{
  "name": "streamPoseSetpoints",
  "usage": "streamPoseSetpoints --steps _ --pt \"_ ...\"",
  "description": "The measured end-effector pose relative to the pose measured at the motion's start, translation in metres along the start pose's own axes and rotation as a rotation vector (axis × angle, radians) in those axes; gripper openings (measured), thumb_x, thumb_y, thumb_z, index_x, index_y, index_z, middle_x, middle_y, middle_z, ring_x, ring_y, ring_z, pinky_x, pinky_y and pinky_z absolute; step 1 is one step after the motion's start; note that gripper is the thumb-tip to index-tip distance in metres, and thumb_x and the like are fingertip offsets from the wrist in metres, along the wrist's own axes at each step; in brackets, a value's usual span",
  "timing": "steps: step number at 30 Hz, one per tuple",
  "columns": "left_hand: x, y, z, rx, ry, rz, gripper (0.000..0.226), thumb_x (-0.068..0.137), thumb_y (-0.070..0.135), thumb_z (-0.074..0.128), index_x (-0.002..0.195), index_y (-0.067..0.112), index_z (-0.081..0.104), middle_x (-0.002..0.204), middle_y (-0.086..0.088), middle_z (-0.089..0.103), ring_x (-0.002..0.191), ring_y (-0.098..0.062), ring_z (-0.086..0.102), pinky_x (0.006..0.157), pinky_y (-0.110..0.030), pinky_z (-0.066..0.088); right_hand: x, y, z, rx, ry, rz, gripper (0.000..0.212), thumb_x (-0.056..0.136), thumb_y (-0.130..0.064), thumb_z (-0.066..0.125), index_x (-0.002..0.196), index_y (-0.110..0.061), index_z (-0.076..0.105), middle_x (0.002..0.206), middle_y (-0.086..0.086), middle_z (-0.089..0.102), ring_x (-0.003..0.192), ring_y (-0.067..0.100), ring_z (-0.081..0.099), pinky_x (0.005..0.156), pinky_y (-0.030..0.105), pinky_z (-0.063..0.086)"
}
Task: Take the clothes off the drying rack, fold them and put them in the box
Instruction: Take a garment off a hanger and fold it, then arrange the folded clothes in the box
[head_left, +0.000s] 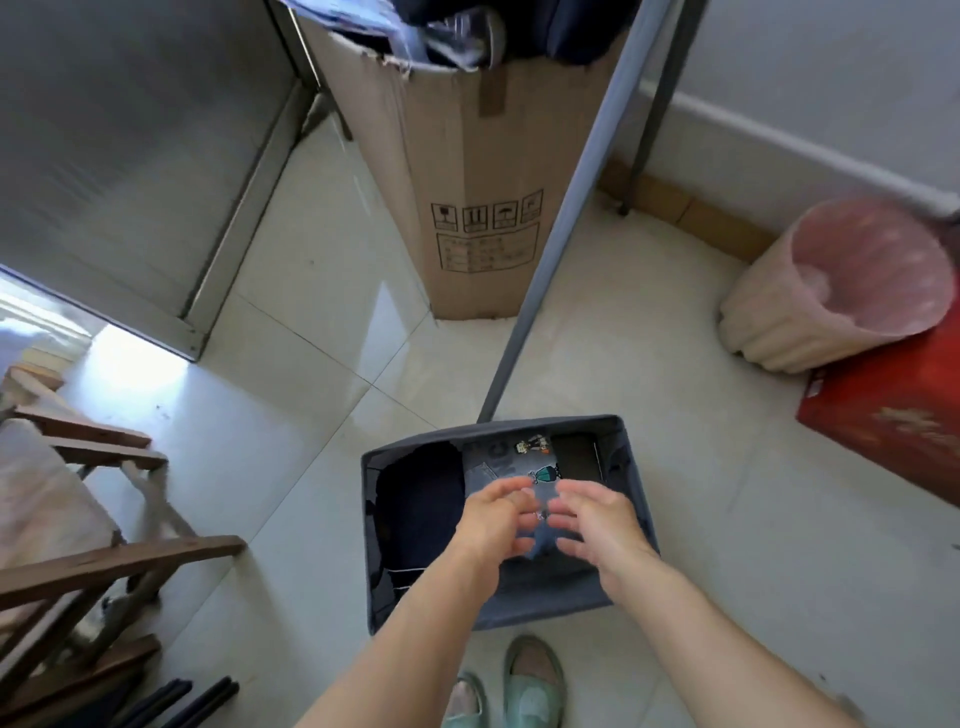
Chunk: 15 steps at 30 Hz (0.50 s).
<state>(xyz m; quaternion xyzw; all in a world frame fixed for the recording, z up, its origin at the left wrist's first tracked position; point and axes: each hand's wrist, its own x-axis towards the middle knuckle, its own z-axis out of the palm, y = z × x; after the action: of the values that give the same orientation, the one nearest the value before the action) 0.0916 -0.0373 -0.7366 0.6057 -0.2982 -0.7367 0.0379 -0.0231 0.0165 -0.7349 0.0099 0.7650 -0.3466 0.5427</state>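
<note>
A grey fabric box (631, 467) stands on the tiled floor in front of my feet. Inside it lie a dark navy folded garment (421, 509) on the left and a grey-blue folded garment with cartoon prints (511, 465) in the middle. My left hand (496, 522) and my right hand (597, 519) hover over the box just above the printed garment, fingers spread and loosely bent, holding nothing. The grey legs of the drying rack (566, 208) rise behind the box. Dark clothes (550, 26) hang at the top edge of the view.
A tall cardboard carton (467, 171) stands behind the box. A pink-lined waste bin (841, 291) and a red box (893, 410) sit to the right. A wooden chair (78, 519) stands at the left. My shoes (530, 686) are below the box.
</note>
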Motion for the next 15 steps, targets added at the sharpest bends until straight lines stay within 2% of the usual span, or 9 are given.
streamPoseSetpoints --steps 2,6,10,13,15 --pt "-0.041 0.025 0.004 -0.006 -0.046 0.049 0.020 0.097 0.013 0.055 0.112 0.020 0.066 0.093 -0.004 0.069 0.083 -0.016 0.063 0.075 -0.031 0.051 -0.043 -0.020 -0.010 0.048 -0.026 -0.027 0.018 0.098 -0.008 0.049 0.105 -0.014 0.064 0.092 0.008 0.069 0.081 0.021 0.063 0.071 0.033 0.050" --pt "-0.115 0.072 0.016 0.030 -0.165 0.143 0.021 0.100 0.017 0.053 0.118 0.018 0.064 0.095 -0.005 0.068 0.082 -0.015 0.064 0.073 -0.030 0.052 -0.117 -0.058 -0.030 0.138 -0.027 -0.134 0.019 0.100 -0.012 0.047 0.100 -0.016 0.065 0.092 0.007 0.073 0.079 0.022 0.066 0.069 0.033 0.052" --pt "-0.188 0.108 0.034 0.065 -0.228 0.198 0.019 0.102 0.019 0.049 0.116 0.018 0.061 0.094 -0.004 0.066 0.077 -0.015 0.063 0.073 -0.030 0.052 -0.181 -0.090 -0.052 0.212 0.016 -0.204 0.018 0.100 -0.012 0.047 0.105 -0.015 0.064 0.094 0.008 0.073 0.080 0.022 0.069 0.068 0.033 0.053" --pt "-0.242 0.129 0.050 0.114 -0.268 0.244 0.019 0.102 0.020 0.048 0.117 0.020 0.060 0.103 -0.007 0.068 0.086 -0.018 0.065 0.079 -0.032 0.052 -0.232 -0.113 -0.071 0.262 0.037 -0.259 0.018 0.099 -0.013 0.047 0.108 -0.014 0.063 0.098 0.012 0.071 0.078 0.024 0.068 0.061 0.029 0.051" --pt "-0.275 0.140 0.059 0.145 -0.282 0.267 0.019 0.102 0.020 0.048 0.117 0.019 0.061 0.108 -0.010 0.070 0.092 -0.020 0.067 0.084 -0.034 0.052 -0.265 -0.127 -0.085 0.278 0.051 -0.297 0.018 0.099 -0.014 0.046 0.107 -0.015 0.063 0.105 0.016 0.070 0.081 0.027 0.067 0.062 0.028 0.051"
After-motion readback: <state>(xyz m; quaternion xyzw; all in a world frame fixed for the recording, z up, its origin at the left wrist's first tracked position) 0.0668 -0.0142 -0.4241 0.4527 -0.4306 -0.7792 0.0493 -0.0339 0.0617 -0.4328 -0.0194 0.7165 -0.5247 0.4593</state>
